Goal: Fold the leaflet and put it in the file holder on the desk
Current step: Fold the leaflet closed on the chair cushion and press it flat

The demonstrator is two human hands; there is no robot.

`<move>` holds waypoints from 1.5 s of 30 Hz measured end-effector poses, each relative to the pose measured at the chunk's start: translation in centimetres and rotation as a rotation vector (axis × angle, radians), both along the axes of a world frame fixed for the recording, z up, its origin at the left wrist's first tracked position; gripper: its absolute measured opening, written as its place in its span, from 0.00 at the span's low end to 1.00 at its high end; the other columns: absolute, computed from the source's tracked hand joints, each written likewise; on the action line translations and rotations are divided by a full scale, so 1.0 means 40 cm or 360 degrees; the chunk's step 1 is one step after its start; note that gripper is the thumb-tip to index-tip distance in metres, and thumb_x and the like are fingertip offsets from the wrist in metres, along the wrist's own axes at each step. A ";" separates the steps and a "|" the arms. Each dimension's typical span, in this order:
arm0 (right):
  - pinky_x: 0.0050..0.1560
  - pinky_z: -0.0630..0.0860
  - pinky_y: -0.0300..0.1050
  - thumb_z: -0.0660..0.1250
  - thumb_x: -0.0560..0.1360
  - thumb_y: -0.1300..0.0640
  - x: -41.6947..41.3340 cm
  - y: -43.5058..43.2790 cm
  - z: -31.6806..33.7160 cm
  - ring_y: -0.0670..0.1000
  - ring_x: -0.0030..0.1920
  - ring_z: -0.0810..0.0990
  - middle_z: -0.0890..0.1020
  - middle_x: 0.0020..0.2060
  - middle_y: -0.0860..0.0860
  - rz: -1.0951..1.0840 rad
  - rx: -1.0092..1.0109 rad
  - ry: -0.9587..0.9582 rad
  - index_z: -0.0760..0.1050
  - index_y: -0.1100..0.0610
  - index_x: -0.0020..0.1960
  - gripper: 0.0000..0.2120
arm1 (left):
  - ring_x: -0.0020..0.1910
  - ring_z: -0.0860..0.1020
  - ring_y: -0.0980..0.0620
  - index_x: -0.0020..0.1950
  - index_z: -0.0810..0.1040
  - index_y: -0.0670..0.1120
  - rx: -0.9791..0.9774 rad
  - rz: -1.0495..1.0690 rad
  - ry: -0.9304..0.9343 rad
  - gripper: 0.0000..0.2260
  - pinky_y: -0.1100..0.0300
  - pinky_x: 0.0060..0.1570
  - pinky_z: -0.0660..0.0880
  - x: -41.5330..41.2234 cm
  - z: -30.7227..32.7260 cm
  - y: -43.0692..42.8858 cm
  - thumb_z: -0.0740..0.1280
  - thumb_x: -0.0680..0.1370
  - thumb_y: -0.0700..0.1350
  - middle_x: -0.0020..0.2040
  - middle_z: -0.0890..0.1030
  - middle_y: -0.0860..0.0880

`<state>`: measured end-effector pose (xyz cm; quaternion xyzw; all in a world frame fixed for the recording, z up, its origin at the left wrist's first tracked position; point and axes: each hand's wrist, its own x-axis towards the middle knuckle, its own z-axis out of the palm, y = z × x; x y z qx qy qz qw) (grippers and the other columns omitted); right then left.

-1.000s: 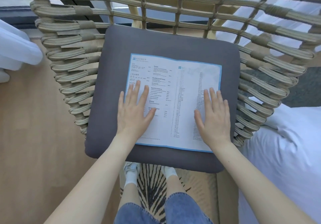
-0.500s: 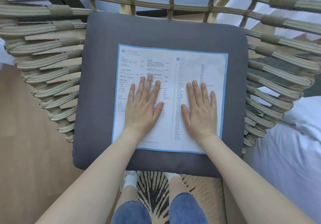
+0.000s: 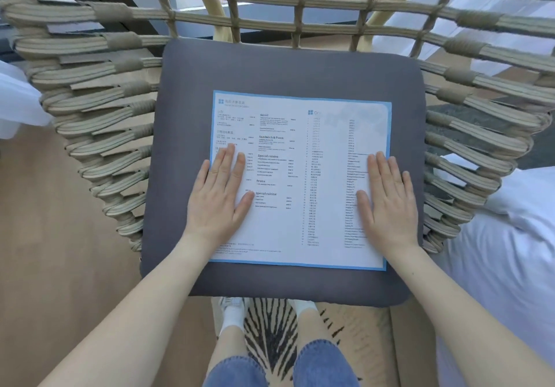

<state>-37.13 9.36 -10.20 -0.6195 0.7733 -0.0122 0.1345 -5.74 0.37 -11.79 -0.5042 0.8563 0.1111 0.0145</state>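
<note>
I log a woven rope chair (image 3: pixel 99 95) with grey cushion (image 3: pixel 285 68), wood floor (image 3: pixel 54 251), striped rug (image 3: pixel 270 326), white bedding (image 3: pixel 504 251), daylit window behind.

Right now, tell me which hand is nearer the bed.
Right. The right hand lies flat on the leaflet's right edge, on the side where the bed is; the left hand presses the left edge, farther away.

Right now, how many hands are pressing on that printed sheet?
2. The left hand lies flat on the leaflet at its left edge; the right hand lies flat at its right edge.
</note>
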 end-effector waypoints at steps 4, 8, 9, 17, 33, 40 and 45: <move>0.78 0.45 0.51 0.48 0.81 0.48 0.004 0.005 -0.021 0.56 0.79 0.55 0.58 0.79 0.54 -0.0013 -0.0033 -0.0009 0.54 0.58 0.80 0.30 | 0.80 0.50 0.46 0.80 0.51 0.43 -0.0018 -0.0013 -0.0016 0.30 0.48 0.77 0.46 0.001 -0.024 0.005 0.50 0.82 0.56 0.81 0.52 0.43; 0.78 0.46 0.53 0.48 0.81 0.47 0.003 0.000 -0.010 0.56 0.79 0.54 0.57 0.79 0.54 -0.0008 0.0020 -0.0019 0.53 0.58 0.80 0.30 | 0.79 0.51 0.46 0.80 0.51 0.43 0.0058 -0.0001 -0.0056 0.30 0.47 0.77 0.48 -0.003 -0.004 -0.001 0.50 0.82 0.56 0.81 0.52 0.42; 0.78 0.46 0.53 0.47 0.81 0.47 0.004 0.000 -0.002 0.56 0.79 0.54 0.57 0.79 0.54 -0.0003 0.0045 -0.0020 0.53 0.59 0.80 0.30 | 0.79 0.51 0.45 0.80 0.52 0.42 0.0096 0.0001 -0.0066 0.30 0.46 0.77 0.48 -0.004 0.007 -0.002 0.50 0.82 0.56 0.80 0.53 0.42; 0.79 0.47 0.54 0.53 0.83 0.50 0.005 -0.025 0.075 0.54 0.80 0.49 0.52 0.81 0.53 -0.0017 0.0296 -0.0075 0.49 0.57 0.81 0.29 | 0.79 0.50 0.44 0.79 0.54 0.42 0.0448 0.0156 -0.0003 0.31 0.46 0.76 0.48 -0.043 0.121 -0.026 0.62 0.80 0.49 0.81 0.51 0.42; 0.78 0.47 0.54 0.63 0.75 0.34 0.003 0.033 0.079 0.55 0.80 0.42 0.43 0.81 0.57 -0.0163 0.0429 -0.0204 0.42 0.48 0.81 0.45 | 0.62 0.69 0.46 0.73 0.66 0.51 0.0595 0.1222 0.0773 0.31 0.51 0.63 0.67 -0.055 0.185 -0.012 0.71 0.71 0.41 0.64 0.69 0.46; 0.78 0.47 0.54 0.63 0.75 0.34 0.008 0.030 0.081 0.55 0.80 0.42 0.43 0.81 0.56 -0.0188 0.0422 -0.0201 0.43 0.48 0.81 0.45 | 0.48 0.82 0.54 0.60 0.74 0.60 0.0997 0.1413 0.1331 0.26 0.61 0.42 0.78 -0.027 0.227 -0.039 0.74 0.68 0.37 0.54 0.82 0.50; 0.78 0.46 0.54 0.63 0.75 0.34 0.009 0.030 0.083 0.55 0.80 0.41 0.43 0.81 0.56 -0.0200 0.0433 -0.0214 0.42 0.48 0.81 0.45 | 0.45 0.83 0.58 0.60 0.75 0.59 0.1003 0.1288 0.1492 0.27 0.65 0.39 0.79 -0.062 0.289 -0.036 0.74 0.67 0.35 0.51 0.84 0.53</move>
